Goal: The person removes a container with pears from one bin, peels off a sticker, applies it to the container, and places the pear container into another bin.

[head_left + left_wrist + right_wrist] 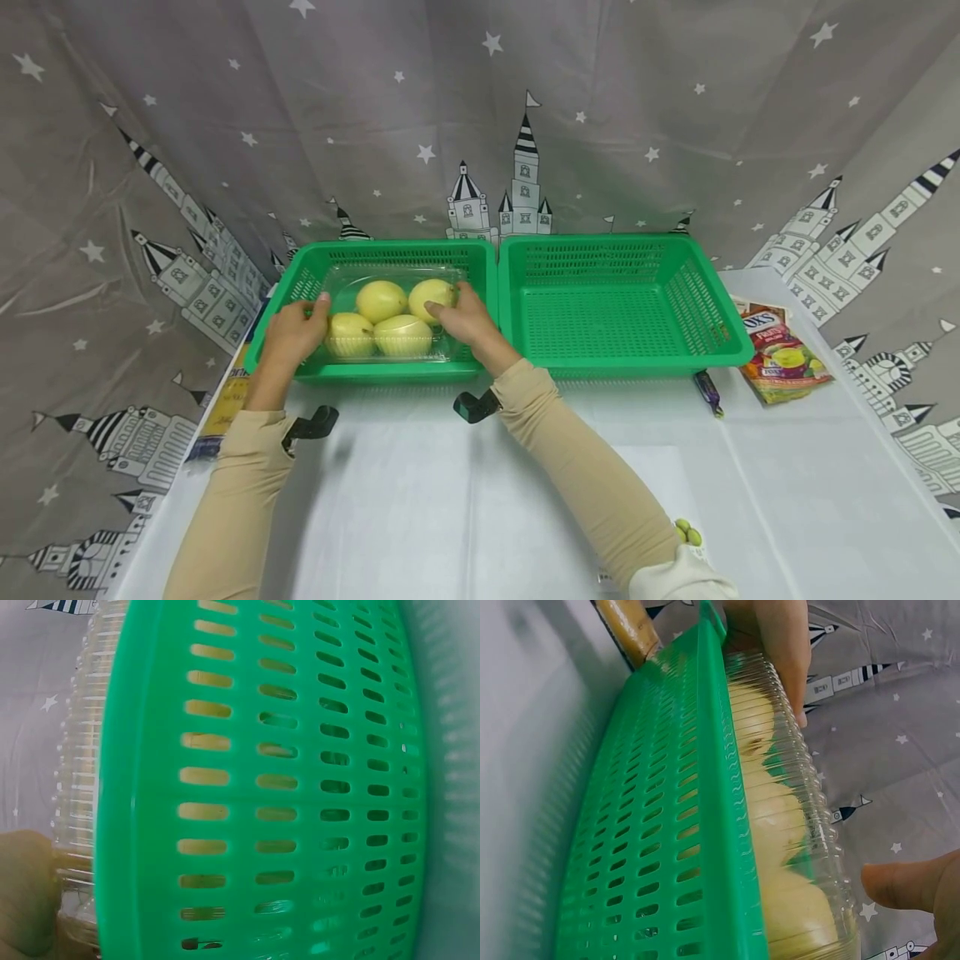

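Note:
A clear plastic clamshell box [442, 348] with several rounded yellow fruits [382, 301] inside sits tilted in the left green basket [375, 372]. Its ridged side stands above the basket's near rim in both wrist views. My left hand [295, 332] grips the box's left end, thumb over the top edge. At the right end my right hand [471, 321] holds the box, its thumb [900, 883] over the lid and the other fingers partly hidden. The yellow fruits [204, 776] also show through the basket's slots, and the box's underside is hidden.
A second green basket [592, 325] stands directly to the right. Beside it lie a red fruit-candy bag [783, 354] and a small purple wrapped candy [707, 392]. A yellow packet [228, 400] lies left of my left arm. A printed sheet [652, 467] is partly under my right sleeve.

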Tool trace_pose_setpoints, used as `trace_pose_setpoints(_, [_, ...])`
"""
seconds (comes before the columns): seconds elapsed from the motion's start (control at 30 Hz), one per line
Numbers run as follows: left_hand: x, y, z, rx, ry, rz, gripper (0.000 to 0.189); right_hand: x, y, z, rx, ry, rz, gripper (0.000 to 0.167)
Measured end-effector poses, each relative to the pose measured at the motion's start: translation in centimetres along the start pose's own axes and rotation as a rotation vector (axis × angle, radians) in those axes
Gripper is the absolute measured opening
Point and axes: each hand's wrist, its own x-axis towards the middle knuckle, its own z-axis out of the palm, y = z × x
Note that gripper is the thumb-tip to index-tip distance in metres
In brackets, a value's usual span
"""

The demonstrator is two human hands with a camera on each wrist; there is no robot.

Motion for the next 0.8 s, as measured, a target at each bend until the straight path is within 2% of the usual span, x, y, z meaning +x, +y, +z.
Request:
trace_pose_setpoints(0.43, [0.12,-0.03,-0.17,0.018,0.002,0.014,0.082,-0.09,0.04,-0.23,0.019,-0.007,-0.009,0.075])
trace_pose_setpoints(0.63, [-0.05,0.06,-0.67,0.013,-0.013,0.009,0.083,-0.18,-0.09,-0.33,0.021,-0.004,-0.017,0.074])
trace_pose_setpoints(0.8, [-0.01,-0.07,-0.65,-0.009,-0.001,0.006,0.081,-0.13,-0.12,-0.65,0.026,-0.003,-0.042,0.071])
